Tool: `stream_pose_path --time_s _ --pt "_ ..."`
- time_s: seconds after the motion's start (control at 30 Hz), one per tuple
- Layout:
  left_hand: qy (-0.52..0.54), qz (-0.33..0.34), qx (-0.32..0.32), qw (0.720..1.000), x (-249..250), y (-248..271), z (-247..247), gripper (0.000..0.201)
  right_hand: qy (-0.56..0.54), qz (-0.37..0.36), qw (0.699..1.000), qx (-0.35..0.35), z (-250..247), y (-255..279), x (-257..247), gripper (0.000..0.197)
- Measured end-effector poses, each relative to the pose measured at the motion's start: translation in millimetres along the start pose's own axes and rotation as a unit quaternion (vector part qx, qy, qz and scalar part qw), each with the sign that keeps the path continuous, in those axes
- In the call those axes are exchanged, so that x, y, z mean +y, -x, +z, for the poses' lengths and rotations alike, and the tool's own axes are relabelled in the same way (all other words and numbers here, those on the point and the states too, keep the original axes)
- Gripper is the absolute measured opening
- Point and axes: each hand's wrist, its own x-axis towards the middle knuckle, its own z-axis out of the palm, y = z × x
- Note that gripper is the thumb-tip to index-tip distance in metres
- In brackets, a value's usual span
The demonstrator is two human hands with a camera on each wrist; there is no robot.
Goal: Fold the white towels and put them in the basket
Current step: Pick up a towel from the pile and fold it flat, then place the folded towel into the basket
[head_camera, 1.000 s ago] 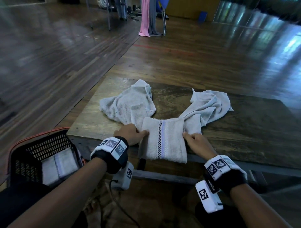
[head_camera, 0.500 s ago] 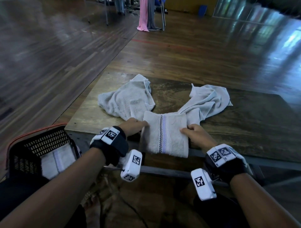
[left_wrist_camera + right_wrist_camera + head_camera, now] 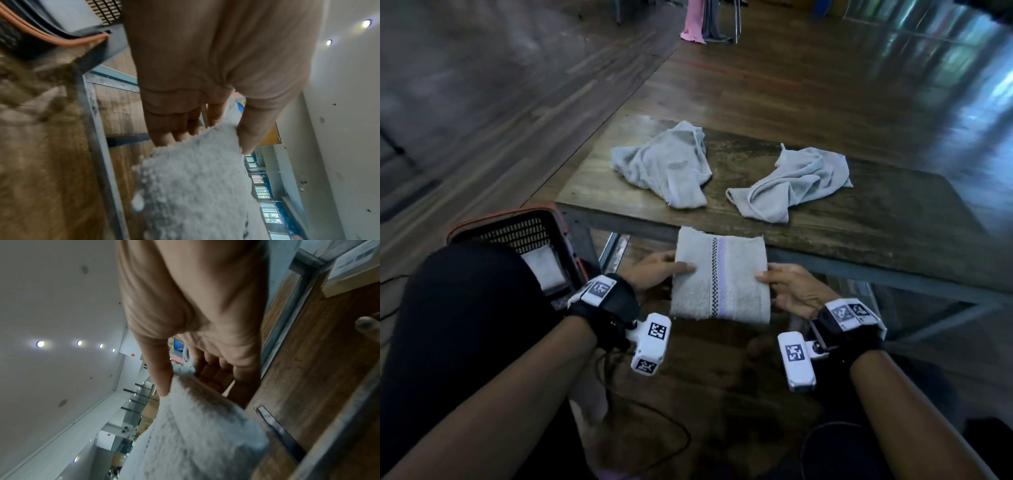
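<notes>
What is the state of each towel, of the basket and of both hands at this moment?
Folded towel: folded, held in the air off the table edge.
Left crumpled towel: unfolded, lying on the table.
Right crumpled towel: unfolded, on the table.
Basket: on the floor, one folded towel inside.
Left hand: pinches the folded towel's left edge.
Right hand: pinches its right edge.

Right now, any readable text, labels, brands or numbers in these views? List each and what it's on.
None: no words, brands or numbers can be read in any view.
Square black-and-white marker codes on the left wrist band, right wrist band and both wrist cameras: patterns only, no letters.
Folded towel: a woven checked stripe, no label visible.
Basket: no marking visible.
</notes>
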Motion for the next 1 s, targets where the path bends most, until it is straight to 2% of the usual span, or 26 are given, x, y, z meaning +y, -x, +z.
stream_pose_path --time_s 0.07,0.17,0.23,0.33,0.43,0.6,0.7,0.83,0.93,1.0 --pt "0.001 0.011 -0.001 1.0 -19 26 -1 0.039 0.008 0.007 1.0 -0.014 13 13 20 0.035" --pt "0.006 0.022 0.005 1.0 -41 64 -5 0.028 0.021 -0.001 1.0 -0.023 33 30 39 0.033" --pt "0.037 0.018 0.024 0.999 -54 86 -11 0.02 0.043 -0.013 0.998 -0.033 48 37 41 0.031" --pt "0.117 0.014 0.05 0.992 -70 113 -21 0.022 0.07 -0.053 0.995 -0.04 77 37 33 0.034" --pt "0.174 0.036 0.107 0.978 -85 137 -35 0.017 0.114 -0.084 0.988 -0.056 117 28 29 0.028" --pt "0.178 0.044 0.209 0.961 -107 174 -69 0.021 0.167 -0.055 0.977 -0.124 189 0 23 0.03" --pt "0.158 0.045 0.302 0.939 -128 182 -97 0.023 0.186 -0.037 0.966 -0.173 230 -22 27 0.029" --pt "0.119 0.049 0.425 0.896 -156 173 -127 0.027 0.225 -0.01 0.95 -0.215 275 -55 42 0.031" --pt "0.127 0.025 0.455 0.881 -174 154 -157 0.029 0.241 0.011 0.947 -0.212 299 -89 51 0.027" --pt "0.125 0.001 0.445 0.887 -180 138 -186 0.028 0.254 0.016 0.944 -0.208 315 -116 53 0.025"
